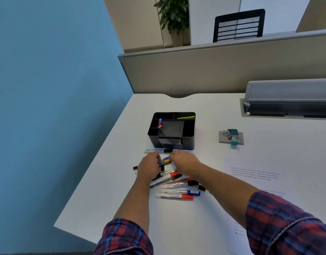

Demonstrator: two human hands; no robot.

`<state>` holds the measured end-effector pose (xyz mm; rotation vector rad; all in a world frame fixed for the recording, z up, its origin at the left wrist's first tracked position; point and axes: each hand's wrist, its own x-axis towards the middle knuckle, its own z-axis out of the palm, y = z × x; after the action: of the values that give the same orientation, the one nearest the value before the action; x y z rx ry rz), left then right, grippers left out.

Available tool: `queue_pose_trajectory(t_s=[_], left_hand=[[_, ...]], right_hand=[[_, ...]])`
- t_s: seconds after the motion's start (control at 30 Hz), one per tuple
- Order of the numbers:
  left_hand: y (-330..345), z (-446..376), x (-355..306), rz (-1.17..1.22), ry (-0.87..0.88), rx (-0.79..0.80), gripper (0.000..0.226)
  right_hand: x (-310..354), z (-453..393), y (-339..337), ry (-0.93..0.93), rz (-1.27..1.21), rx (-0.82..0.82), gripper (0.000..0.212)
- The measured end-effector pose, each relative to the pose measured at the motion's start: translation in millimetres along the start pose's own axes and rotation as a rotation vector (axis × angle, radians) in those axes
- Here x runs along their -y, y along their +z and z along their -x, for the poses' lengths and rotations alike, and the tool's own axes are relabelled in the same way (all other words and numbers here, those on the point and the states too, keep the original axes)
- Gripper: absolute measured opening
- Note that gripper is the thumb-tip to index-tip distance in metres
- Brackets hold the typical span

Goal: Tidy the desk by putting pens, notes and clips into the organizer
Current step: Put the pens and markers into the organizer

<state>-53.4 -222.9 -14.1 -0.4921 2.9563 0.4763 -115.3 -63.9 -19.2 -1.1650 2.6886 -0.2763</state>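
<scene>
A black organizer [188, 137] stands on the white desk [110, 196], holding green notes [186, 117] at the back and small purple and orange items [159, 123] at its left. Both hands meet just in front of it over a pile of pens. My left hand [149, 167] and my right hand [182, 161] both have curled fingers around thin pens [165, 161], dark, blue and yellow. A black-capped marker [157, 150] lies beyond the fingers. Several markers [174, 196] with red, blue and black caps lie under my forearms. A black binder clip [135, 169] sits left of my left hand.
Printed paper sheets [254, 173] lie to the right. A grey pad with a teal clip [231, 138] rests right of the organizer. A grey cable tray [287, 105] and a beige partition [223, 70] bound the desk's back. The desk's left edge drops off near the blue wall.
</scene>
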Motion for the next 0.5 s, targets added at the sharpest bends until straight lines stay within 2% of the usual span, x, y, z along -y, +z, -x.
queue_pose_trajectory(t_s=[0.13,0.3,0.5], left_hand=[[1.0,-3.1,-4.7,-0.018,0.002,0.021,0.032],[2.1,-3.5,-5.7,-0.06,0.048,0.018,0.03],[0.0,0.4,-6.5,-0.064,0.058,0.005,0.021]], right_hand=[[-3.2,-0.3,0.7,0.023,0.011,-0.028,0.04],[-11.6,1.8,2.7,0.005,0.03,-0.046,0.042],[-12.2,3.1,5.4,-0.023,0.076,-0.063,0.034]])
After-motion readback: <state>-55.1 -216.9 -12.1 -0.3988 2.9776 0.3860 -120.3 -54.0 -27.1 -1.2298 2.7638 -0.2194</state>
